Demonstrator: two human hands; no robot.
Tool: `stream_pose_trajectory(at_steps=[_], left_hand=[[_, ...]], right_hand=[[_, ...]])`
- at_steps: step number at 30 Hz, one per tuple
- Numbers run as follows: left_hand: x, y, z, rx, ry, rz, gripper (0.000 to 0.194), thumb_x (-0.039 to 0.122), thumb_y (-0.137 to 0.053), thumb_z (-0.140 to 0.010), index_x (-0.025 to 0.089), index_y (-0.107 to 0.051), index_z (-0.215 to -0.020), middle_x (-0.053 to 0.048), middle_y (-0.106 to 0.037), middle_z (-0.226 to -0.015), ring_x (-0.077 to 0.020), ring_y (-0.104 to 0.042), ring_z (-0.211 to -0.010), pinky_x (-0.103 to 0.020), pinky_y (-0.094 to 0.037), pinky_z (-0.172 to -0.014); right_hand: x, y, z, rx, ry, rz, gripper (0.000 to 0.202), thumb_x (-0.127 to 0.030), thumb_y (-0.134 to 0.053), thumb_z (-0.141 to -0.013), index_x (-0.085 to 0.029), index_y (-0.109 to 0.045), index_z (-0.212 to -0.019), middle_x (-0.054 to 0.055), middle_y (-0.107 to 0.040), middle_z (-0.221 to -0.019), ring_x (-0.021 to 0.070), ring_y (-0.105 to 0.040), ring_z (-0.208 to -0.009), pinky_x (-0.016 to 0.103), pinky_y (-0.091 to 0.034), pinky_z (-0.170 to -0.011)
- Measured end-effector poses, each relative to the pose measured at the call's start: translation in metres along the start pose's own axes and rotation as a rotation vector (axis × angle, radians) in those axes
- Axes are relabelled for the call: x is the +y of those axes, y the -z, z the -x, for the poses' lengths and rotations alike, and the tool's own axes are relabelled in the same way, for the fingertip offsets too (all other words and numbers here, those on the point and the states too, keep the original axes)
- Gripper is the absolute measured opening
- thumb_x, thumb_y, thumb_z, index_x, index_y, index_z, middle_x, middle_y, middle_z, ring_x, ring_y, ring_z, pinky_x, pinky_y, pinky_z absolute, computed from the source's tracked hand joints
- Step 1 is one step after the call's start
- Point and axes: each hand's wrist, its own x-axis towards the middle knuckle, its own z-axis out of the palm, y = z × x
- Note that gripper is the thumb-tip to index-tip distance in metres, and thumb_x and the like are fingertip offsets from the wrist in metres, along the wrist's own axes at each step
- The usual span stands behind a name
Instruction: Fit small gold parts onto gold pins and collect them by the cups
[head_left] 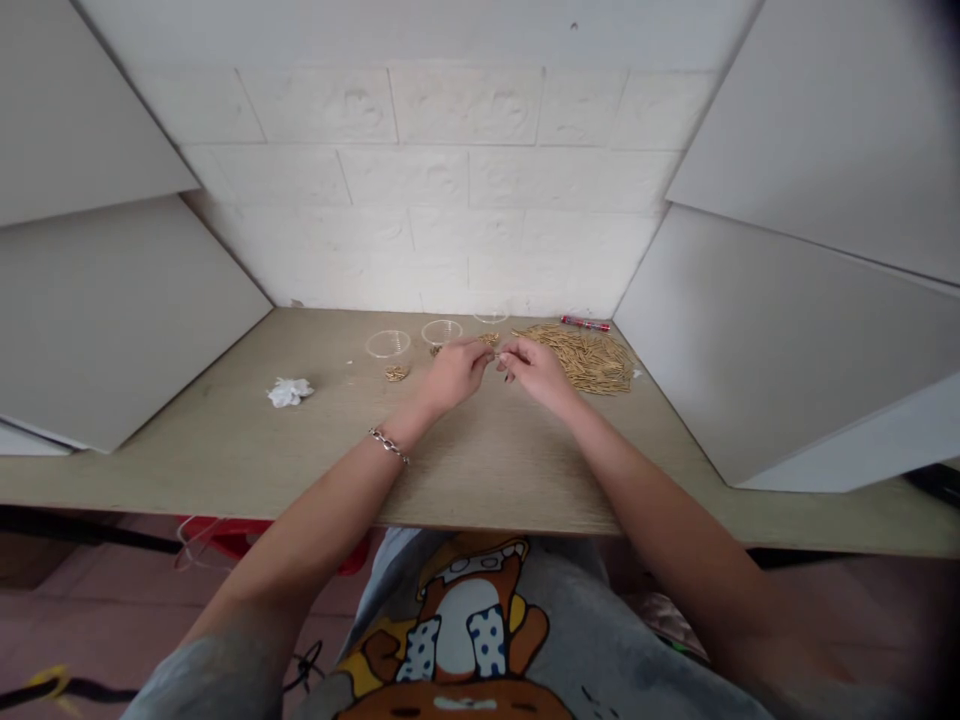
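Left hand [459,370]: pinched; I can't tell on what.
Right hand [534,366]: likewise, near golden sticks [596,362].
Behind hands: golden pile [489,338], partly hidden.

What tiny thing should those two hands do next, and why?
Perhaps the left hand and right hand should lift slightly with fingertips pinched: they nearly meet, around something too small to make out. The loose pile of thin, gold-coloured pieces lies beside the right hand, so a dropped bit might get lost there.
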Motion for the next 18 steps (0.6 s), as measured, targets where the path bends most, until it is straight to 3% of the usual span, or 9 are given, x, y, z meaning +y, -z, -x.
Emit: stream_pose_trajectory(at_steps=[7,13,18], left_hand=[[0.003,0.002,0.0,-0.016,-0.002,0.006,0.024,0.016,-0.038,-0.083,0.014,-0.061,-0.076,-0.005,-0.062,-0.074,-0.014,-0.054,-0.072,-0.026,-0.041,-0.068],[0.01,0.001,0.001,-0.004,0.085,0.082,0.02,0.017,-0.042,-0.082,0.015,-0.061,-0.079,-0.004,-0.063,-0.077,-0.0126,-0.055,-0.071,-0.025,-0.042,-0.068],[0.013,0.001,0.001,-0.017,0.104,0.136,0.018,0.016,-0.043,-0.082,0.015,-0.06,-0.079,-0.003,-0.064,-0.08,-0.0118,-0.056,-0.073,-0.024,-0.041,-0.07]], right_hand=[[-0.007,0.001,0.002,0.018,-0.017,-0.006,0.019,-0.032,-0.045,-0.08,-0.018,-0.052,-0.071,0.0,-0.059,-0.064,0.0085,-0.051,-0.049,0.023,-0.041,-0.051],[-0.005,-0.003,0.002,0.046,-0.159,-0.185,0.033,-0.042,-0.042,-0.082,-0.02,-0.037,-0.057,-0.006,-0.036,-0.046,0.0072,-0.036,-0.039,0.022,-0.035,-0.042],[-0.003,-0.006,0.0,0.033,-0.232,-0.264,0.035,-0.046,-0.045,-0.079,-0.021,-0.034,-0.057,-0.006,-0.031,-0.047,0.0079,-0.032,-0.039,0.023,-0.034,-0.041]])
